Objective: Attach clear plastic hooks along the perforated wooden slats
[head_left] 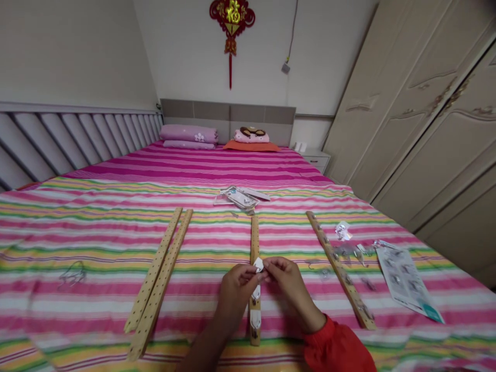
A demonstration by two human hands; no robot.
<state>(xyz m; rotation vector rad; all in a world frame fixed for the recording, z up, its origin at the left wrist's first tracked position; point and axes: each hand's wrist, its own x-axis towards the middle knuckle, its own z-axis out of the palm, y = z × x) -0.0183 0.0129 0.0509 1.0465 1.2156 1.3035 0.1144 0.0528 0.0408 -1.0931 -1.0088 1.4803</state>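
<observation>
Both hands meet over the middle perforated wooden strip (254, 235), pinching a small white hook (258, 263) with a metal wire part. My left hand (235, 290) has thumb and fingers closed on its lower left side. From the right, the fingertips of my right hand (287, 280) are closed on its edge. Below the hands, two similar white hooks sit on the same strip; the nearer white hook (255, 319) is in full view, and the other white hook (256, 293) is partly covered by my left hand.
Two bare perforated strips (160, 281) lie to the left, beside a thin tangled wire or clear item (73, 273). Another strip (336, 262) on the right carries several metal hooks. Near it lie a hook card (406, 276) and loose packaging (343, 231). Clear packages (242, 197) rest farther back.
</observation>
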